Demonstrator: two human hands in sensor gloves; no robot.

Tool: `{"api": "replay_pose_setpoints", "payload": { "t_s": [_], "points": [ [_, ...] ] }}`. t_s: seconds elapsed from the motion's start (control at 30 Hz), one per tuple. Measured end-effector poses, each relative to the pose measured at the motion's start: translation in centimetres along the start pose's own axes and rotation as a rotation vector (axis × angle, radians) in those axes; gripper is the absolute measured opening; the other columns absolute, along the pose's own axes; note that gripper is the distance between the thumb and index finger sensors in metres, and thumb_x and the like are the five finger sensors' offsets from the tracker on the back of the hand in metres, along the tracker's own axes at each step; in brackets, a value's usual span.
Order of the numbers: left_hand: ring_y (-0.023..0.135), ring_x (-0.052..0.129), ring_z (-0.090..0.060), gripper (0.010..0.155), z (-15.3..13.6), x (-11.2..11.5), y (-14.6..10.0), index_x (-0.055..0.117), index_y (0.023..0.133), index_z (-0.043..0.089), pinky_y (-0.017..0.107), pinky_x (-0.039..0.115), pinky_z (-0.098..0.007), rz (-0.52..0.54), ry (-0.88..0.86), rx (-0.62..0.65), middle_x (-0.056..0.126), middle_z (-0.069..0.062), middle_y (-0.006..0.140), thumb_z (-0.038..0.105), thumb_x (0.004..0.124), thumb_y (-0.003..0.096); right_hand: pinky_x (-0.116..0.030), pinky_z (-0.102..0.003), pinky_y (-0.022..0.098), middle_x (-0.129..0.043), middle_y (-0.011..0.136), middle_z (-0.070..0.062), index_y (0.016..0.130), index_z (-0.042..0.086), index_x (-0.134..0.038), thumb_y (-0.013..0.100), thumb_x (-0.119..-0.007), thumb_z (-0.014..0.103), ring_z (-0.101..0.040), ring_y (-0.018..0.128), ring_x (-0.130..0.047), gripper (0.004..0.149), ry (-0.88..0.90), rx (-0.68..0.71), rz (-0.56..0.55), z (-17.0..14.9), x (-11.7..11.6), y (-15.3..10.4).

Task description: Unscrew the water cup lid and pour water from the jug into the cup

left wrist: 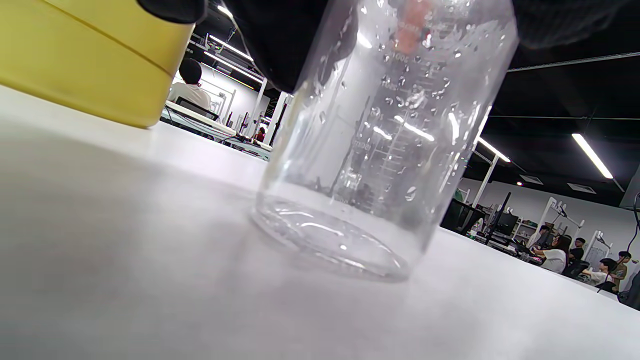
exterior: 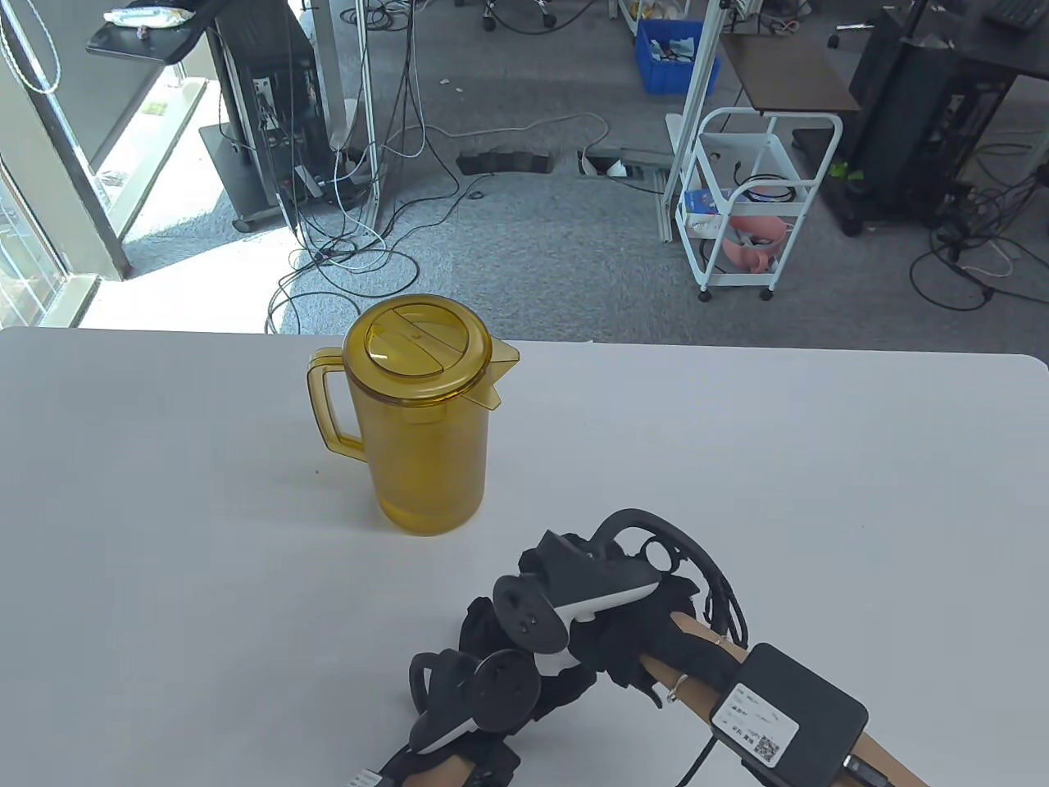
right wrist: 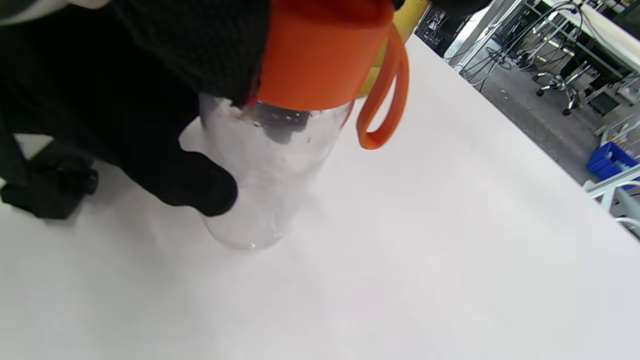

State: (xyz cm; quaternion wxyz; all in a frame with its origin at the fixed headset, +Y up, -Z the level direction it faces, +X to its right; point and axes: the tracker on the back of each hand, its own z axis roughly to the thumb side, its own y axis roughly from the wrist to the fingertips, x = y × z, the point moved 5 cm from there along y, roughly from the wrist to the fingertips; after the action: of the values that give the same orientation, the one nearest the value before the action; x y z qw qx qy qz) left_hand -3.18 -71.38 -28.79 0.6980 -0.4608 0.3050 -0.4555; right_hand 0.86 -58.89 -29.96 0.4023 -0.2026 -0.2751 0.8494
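Note:
A clear water cup (right wrist: 270, 170) with an orange lid (right wrist: 320, 55) and loop strap stands on the white table (exterior: 819, 492) near the front edge. In the table view both hands hide it. My left hand (exterior: 483, 631) grips the cup body; its black glove (right wrist: 150, 125) wraps the cup's left side. From above, my right hand (exterior: 623, 631) grips the lid (right wrist: 200, 40). In the left wrist view the cup (left wrist: 380, 150) is empty, with droplets on its wall. The amber jug (exterior: 422, 418), lid on, stands upright just behind the hands, its handle to the left.
The table stretches bare to the left and right of the hands. Beyond its far edge are a white wire cart (exterior: 754, 205), floor cables, a blue crate (exterior: 676, 53) and equipment racks. The left wrist view shows people seated far off.

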Motion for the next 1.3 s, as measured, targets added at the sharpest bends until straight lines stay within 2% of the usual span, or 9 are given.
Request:
{"api": "replay_pose_setpoints", "payload": {
  "t_s": [0.07,0.17,0.37,0.5,0.67,0.97,1.1,1.23,1.3],
  "points": [
    [0.106,0.072,-0.021,0.111,0.0,0.0,0.0,0.017,0.116,0.004,0.081,0.048,-0.062,-0.001,0.0,0.0,0.047,-0.011,0.115,0.085,0.051,0.0476,-0.035,-0.075,0.069,-0.013,0.119,-0.021,0.112,0.032,-0.021,0.043,-0.087,0.048,-0.049,0.112,-0.03,0.097,0.071,-0.053,0.114,-0.8,-0.1,0.0],
    [0.106,0.072,-0.022,0.111,0.0,0.0,0.0,0.017,0.116,0.003,0.081,0.048,-0.063,-0.002,0.0,0.0,0.047,-0.011,0.115,0.085,0.051,0.0476,-0.037,-0.077,0.067,-0.02,0.119,-0.028,0.116,0.02,-0.02,0.045,-0.077,0.062,-0.056,0.109,-0.034,0.1,0.193,-0.085,0.027,-2.0,1.5,-0.6],
    [0.106,0.072,-0.022,0.111,0.0,0.0,0.0,0.017,0.116,0.003,0.081,0.048,-0.062,-0.006,-0.002,-0.001,0.047,-0.011,0.115,0.085,0.051,0.0476,-0.061,-0.07,0.058,-0.071,0.102,-0.031,0.114,0.0,-0.056,0.053,-0.052,0.073,-0.054,0.08,-0.08,0.095,0.173,-0.353,0.049,-4.1,1.5,-0.3],
    [0.106,0.071,-0.022,0.112,-0.1,0.1,0.0,0.016,0.116,0.003,0.081,0.048,-0.063,-0.012,-0.008,-0.005,0.046,-0.011,0.115,0.085,0.051,0.0476,-0.073,-0.059,0.05,-0.087,0.084,-0.024,0.105,0.002,-0.068,0.052,-0.06,0.071,-0.037,0.062,-0.094,0.088,0.146,-0.337,0.081,-3.6,0.9,0.4],
    [0.108,0.069,-0.022,0.111,-0.2,0.4,-0.1,0.013,0.115,0.003,0.081,0.047,-0.063,-0.044,-0.04,-0.016,0.043,-0.011,0.117,0.084,0.05,0.048,-0.062,-0.065,0.062,-0.069,0.103,-0.029,0.115,0.008,-0.053,0.05,-0.077,0.058,-0.045,0.084,-0.082,0.086,0.149,-0.222,0.087,-2.5,1.4,0.3],
    [0.113,0.061,-0.024,0.112,-0.7,1.5,-0.1,0.006,0.114,0.003,0.082,0.044,-0.064,-0.151,-0.093,-0.06,0.035,-0.012,0.119,0.083,0.051,0.0493,-0.036,-0.068,0.073,-0.033,0.121,-0.006,0.11,0.029,-0.023,0.045,-0.088,0.033,-0.034,0.109,-0.059,0.093,-0.214,-0.095,0.034,0.5,1.1,-0.5],
    [0.113,0.061,-0.024,0.112,-0.7,1.6,-0.1,0.006,0.114,0.003,0.082,0.043,-0.064,-0.168,-0.092,-0.072,0.034,-0.011,0.119,0.082,0.052,0.0497,-0.036,-0.073,0.07,-0.018,0.12,-0.025,0.111,0.02,-0.005,0.05,-0.073,0.059,-0.051,0.109,-0.051,0.098,0.069,-0.142,0.049,-1.6,2.1,-1.4],
    [0.114,0.06,-0.024,0.112,-0.7,1.8,-0.2,0.005,0.114,0.003,0.082,0.043,-0.064,-0.184,-0.091,-0.086,0.034,-0.011,0.119,0.082,0.053,0.0496,-0.06,-0.069,0.06,-0.054,0.112,-0.036,0.117,-0.003,-0.034,0.057,-0.052,0.066,-0.055,0.089,-0.075,0.093,0.366,-0.373,-0.118,-5.2,3.0,-1.8],
    [0.114,0.059,-0.024,0.112,-0.8,1.9,-0.2,0.005,0.114,0.004,0.083,0.042,-0.064,-0.198,-0.09,-0.094,0.033,-0.011,0.119,0.082,0.053,0.0497,-0.071,-0.063,0.05,-0.075,0.097,-0.036,0.111,-0.007,-0.056,0.058,-0.045,0.068,-0.049,0.071,-0.091,0.092,0.435,-0.441,-0.029,-6.3,2.0,-1.0]
  ]
}}
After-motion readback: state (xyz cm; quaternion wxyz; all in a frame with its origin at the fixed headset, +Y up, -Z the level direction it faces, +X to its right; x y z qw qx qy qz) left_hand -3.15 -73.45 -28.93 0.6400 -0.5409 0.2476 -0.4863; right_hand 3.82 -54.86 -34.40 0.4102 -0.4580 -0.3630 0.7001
